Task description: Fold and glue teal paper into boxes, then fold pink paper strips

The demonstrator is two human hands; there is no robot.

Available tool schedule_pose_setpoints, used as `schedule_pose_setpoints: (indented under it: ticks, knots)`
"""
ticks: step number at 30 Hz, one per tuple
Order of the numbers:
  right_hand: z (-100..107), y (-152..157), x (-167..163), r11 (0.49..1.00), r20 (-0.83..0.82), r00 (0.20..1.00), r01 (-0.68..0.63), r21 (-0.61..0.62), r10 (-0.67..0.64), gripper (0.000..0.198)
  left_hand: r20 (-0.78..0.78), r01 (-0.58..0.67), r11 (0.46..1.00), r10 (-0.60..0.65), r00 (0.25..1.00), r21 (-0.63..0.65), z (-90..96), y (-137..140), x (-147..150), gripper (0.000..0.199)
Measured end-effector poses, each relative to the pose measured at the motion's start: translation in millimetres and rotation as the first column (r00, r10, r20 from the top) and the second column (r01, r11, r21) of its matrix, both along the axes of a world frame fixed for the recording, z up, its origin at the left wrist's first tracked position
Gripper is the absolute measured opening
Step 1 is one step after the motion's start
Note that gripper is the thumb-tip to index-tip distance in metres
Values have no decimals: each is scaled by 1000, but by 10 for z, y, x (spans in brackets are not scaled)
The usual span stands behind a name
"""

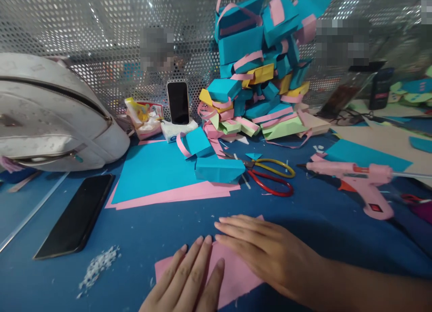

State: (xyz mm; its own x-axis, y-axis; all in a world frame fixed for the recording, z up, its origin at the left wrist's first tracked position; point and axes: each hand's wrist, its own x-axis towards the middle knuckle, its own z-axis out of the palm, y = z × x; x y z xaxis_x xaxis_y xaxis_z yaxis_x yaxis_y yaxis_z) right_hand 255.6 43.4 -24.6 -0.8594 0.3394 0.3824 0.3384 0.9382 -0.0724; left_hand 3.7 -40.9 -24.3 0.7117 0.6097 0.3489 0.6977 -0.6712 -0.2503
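Note:
A piece of pink paper (232, 276) lies on the blue table in front of me, partly covered by both hands. My left hand (189, 280) rests flat on its left part, fingers stretched out and pointing away from me. From the right, my right hand (270, 249) lies across the paper's upper right part, its fingers straight and close together. The fingertips of the two hands almost meet near the paper's far edge. Beyond the hands are a folded blue paper box (219, 169) and scissors (270, 177) with one yellow and one red handle.
Blue sheets (151, 172) over pink ones lie behind my left hand. A black phone (77, 217), white scraps (99, 267) and a white bag (57, 114) are at left. On the right lies a pink glue gun (357, 177). Paper boxes (241, 44) pile up at the back.

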Motion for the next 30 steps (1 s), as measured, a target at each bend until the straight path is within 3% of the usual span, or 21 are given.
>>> schedule_pose_setpoints:
  ticks: [4,8,14,17,21,25,27,30]
  knots:
    - [42,4,-15,993,-93,996,-11,-116,0,36,-143,26,996,-14,990,84,78,6,55,48]
    - [89,-12,-28,982,-135,991,-36,-187,11,33,-132,27,1000,-25,991,16,152,-44,124,59]
    - [114,90,25,994,-170,980,-108,-17,104,29,-8,-27,969,26,1000,-247,233,-68,69,70]
    - [116,145,63,990,-197,975,-120,-67,105,26,115,-65,918,119,986,-392,256,23,-5,60]
    - [98,162,64,981,-214,976,-77,-180,37,21,243,-134,864,280,929,-485,286,168,-66,41]
    - [63,163,42,978,-198,980,-49,-205,8,32,280,-92,786,323,904,-611,310,252,-100,21]
    - [54,163,38,983,-172,985,-58,-172,28,36,309,-55,783,308,900,-619,306,268,-119,20]
    - [58,155,31,991,-122,992,-40,-129,24,32,343,-23,826,259,903,-563,285,273,-143,30]
